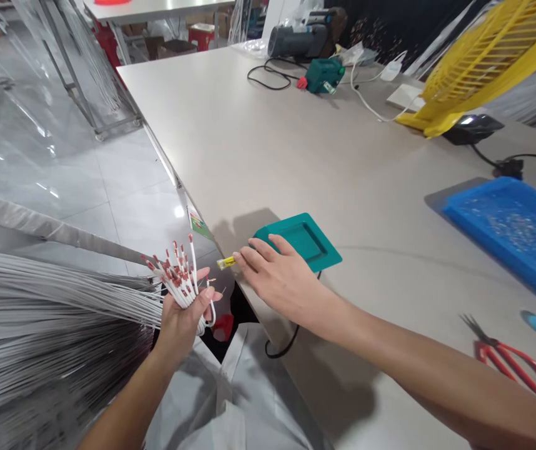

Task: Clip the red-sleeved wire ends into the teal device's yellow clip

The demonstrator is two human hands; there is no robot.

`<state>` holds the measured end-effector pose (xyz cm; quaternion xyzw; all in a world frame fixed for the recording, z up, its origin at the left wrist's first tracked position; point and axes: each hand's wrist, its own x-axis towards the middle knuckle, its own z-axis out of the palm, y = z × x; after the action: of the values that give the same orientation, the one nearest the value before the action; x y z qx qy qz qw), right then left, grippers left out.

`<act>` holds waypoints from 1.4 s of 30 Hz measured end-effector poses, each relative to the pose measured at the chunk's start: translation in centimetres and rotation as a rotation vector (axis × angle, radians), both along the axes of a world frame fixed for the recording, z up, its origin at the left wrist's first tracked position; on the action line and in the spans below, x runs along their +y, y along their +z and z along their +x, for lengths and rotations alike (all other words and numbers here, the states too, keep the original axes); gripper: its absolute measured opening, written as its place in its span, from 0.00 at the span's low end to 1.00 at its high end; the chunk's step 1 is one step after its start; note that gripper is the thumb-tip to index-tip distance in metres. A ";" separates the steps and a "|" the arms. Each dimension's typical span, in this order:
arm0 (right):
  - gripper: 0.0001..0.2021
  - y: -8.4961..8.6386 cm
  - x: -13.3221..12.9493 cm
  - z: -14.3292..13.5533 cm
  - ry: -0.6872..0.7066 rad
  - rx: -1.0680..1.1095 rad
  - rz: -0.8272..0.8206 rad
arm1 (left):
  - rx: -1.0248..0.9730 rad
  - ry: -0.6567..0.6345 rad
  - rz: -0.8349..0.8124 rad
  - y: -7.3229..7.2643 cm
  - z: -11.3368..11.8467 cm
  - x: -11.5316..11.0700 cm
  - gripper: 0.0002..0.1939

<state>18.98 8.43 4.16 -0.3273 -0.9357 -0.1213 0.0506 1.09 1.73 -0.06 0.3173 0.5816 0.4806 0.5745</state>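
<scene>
My left hand [183,319] is closed around a bundle of white cables [181,290], whose bared reddish wire ends point up. One cable [212,306] bends separately by my thumb and fingertips, with thin wires showing at its end. Over the table's near-left edge, my right hand [277,275] lies with its fingers stretched across a green device [312,240] with a flat square base; its thumb is hidden. A small yellow piece with a clear tip [227,262] sticks out beside those fingers, toward the cable ends. Whether it belongs to the green device I cannot tell.
Long white cables [62,294] hang at the left. On the table [249,137] are red-handled scissors [506,359], a blue tray [497,231] of small bits, a yellow fan [488,69] and a green box [324,75] with cords. A black cord [282,350] loops over the near edge.
</scene>
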 end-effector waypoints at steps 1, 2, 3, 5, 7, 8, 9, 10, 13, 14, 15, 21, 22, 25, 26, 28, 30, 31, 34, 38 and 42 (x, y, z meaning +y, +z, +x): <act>0.15 0.1 0.1 -0.1 -0.009 -0.012 0.004 | -0.016 0.000 0.008 -0.2 0.1 0.2 0.22; 0.15 0.2 0.3 -0.2 -0.013 -0.018 0.002 | -0.039 0.005 0.015 -0.3 0.1 0.4 0.22; 0.15 0.2 0.4 -0.4 -0.009 -0.020 -0.004 | -0.069 0.019 0.018 -0.4 0.2 0.6 0.22; 0.15 0.0 0.7 -0.5 0.010 -0.021 -0.006 | -0.149 0.063 0.003 -0.4 0.4 1.1 0.22; 0.14 -0.4 0.7 -0.7 0.035 -0.032 0.023 | -0.237 0.108 -0.023 -0.3 0.7 1.5 0.23; 0.14 -0.7 0.7 -0.7 0.037 -0.034 0.042 | -0.270 0.122 -0.030 -0.2 0.8 1.7 0.24; 0.15 -0.9 0.7 -0.8 0.031 -0.027 0.055 | -0.294 0.130 -0.033 -0.2 0.9 1.8 0.24; 0.15 -1.1 0.8 -0.8 0.020 -0.011 0.058 | -0.309 0.134 -0.032 -0.1 1.0 1.9 0.25; 0.15 -1.5 1.1 -1.0 -0.010 0.028 0.037 | -0.309 0.141 -0.023 -0.1 1.2 2.0 0.25; 0.15 -1.5 1.2 -1.0 -0.011 0.016 0.033 | -0.303 0.143 -0.020 -0.1 1.3 2.0 0.24; 0.14 -1.4 1.5 -1.1 -0.005 -0.011 0.030 | -0.296 0.145 -0.016 -0.2 1.3 2.0 0.24; 0.11 -0.8 2.7 -1.2 -0.001 -0.118 -0.080 | -0.258 0.165 -0.010 -0.8 1.9 2.5 0.24; 0.11 -0.7 2.7 -1.2 -0.006 -0.113 -0.095 | -0.264 0.175 -0.011 -0.9 2.1 2.6 0.24; 0.11 -0.7 2.9 -1.2 -0.010 -0.111 -0.111 | -0.286 0.185 -0.015 -1.0 2.5 2.9 0.24; 0.11 -0.7 2.9 -1.1 -0.008 -0.110 -0.114 | -0.287 0.182 -0.015 -1.1 2.6 2.9 0.24; 0.11 -0.8 3.0 -1.1 -0.007 -0.104 -0.122 | -0.281 0.180 -0.017 -1.2 2.7 2.9 0.24; 0.11 -0.8 3.1 -1.2 -0.010 -0.105 -0.146 | -0.277 0.176 -0.022 -1.4 2.7 2.8 0.24; 0.11 -0.7 3.1 -1.2 -0.013 -0.113 -0.162 | -0.276 0.173 -0.026 -1.4 2.7 2.8 0.24; 0.12 -0.2 3.2 -1.4 -0.025 -0.166 -0.208 | -0.261 0.169 -0.030 -1.6 2.7 2.8 0.25; 0.12 0.1 3.1 -1.3 -0.043 -0.199 -0.200 | -0.238 0.163 -0.020 -2.1 2.7 2.8 0.25; 0.14 -0.6 3.1 -0.9 -0.037 -0.123 -0.189 | -0.225 0.142 -0.005 -2.5 2.5 2.8 0.26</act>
<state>18.10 11.57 3.60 -0.3397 -0.9382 -0.0533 -0.0403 3.58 4.49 -2.61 0.2180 0.5360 0.5509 0.6014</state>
